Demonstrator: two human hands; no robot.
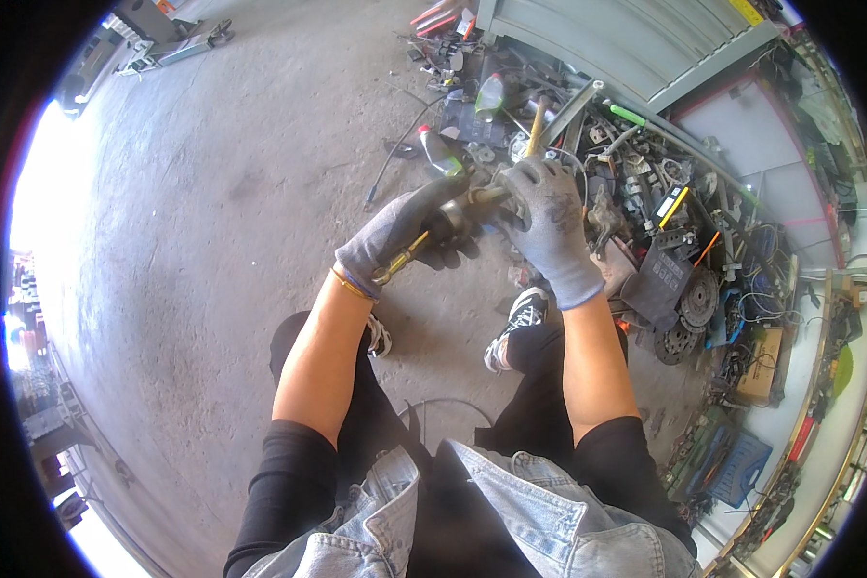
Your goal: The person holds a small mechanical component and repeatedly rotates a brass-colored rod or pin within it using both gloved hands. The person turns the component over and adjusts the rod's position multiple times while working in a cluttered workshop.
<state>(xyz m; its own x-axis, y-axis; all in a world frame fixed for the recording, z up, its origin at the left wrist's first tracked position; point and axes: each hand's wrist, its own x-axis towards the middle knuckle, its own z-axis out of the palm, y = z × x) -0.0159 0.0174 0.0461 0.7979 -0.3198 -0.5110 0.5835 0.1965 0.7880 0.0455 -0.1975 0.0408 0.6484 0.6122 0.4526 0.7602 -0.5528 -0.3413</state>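
Both my hands wear grey work gloves with darker palms. My left hand [409, 226] is closed round a dark, roundish metal part [445, 223], its exact kind unclear. A thin yellow piece with metal ends [402, 258] lies along the left palm, by the wrist. From the part a metal stub [486, 194] reaches toward my right hand [546, 217], whose curled fingers grip that end. Just beyond the right fingers a yellowish handle [535, 133] sticks up; whether the hand touches it is hidden.
A heap of scrap car parts [636, 173] spreads ahead and right, with clear plastic bottles [489, 96] and clutch discs [698, 299]. Behind it stands a grey metal cabinet [626, 43]. A blue case [740, 467] lies lower right. Concrete floor [193, 222] stretches left; a floor jack [178, 48] stands far left.
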